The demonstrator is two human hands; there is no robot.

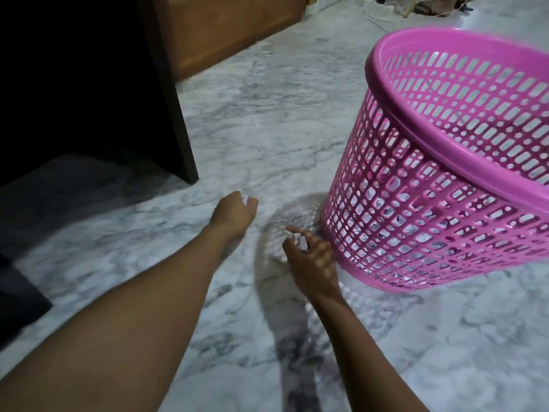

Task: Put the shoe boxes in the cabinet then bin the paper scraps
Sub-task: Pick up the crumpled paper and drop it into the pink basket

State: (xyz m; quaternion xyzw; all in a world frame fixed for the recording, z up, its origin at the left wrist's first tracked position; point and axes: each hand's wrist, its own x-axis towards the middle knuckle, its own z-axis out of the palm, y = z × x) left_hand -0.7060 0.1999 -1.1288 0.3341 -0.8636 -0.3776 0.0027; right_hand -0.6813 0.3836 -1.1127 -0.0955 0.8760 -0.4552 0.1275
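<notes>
A pink perforated basket point(445, 185) stands on the marble floor at the right, with white paper scraps visible through its lower holes. My left hand point(233, 214) is low over the floor left of the basket, fingers curled round a white paper scrap point(245, 200). My right hand point(310, 257) sits close to the basket's base and pinches another white paper scrap point(301, 242) between thumb and fingers. No shoe boxes are in view.
A dark cabinet side panel point(166, 93) rises at the left, its interior black. A brown wooden door or panel point(231, 28) stands behind it. Marble floor point(267, 120) stretches between cabinet and basket. Cables and sandals lie at the far top right.
</notes>
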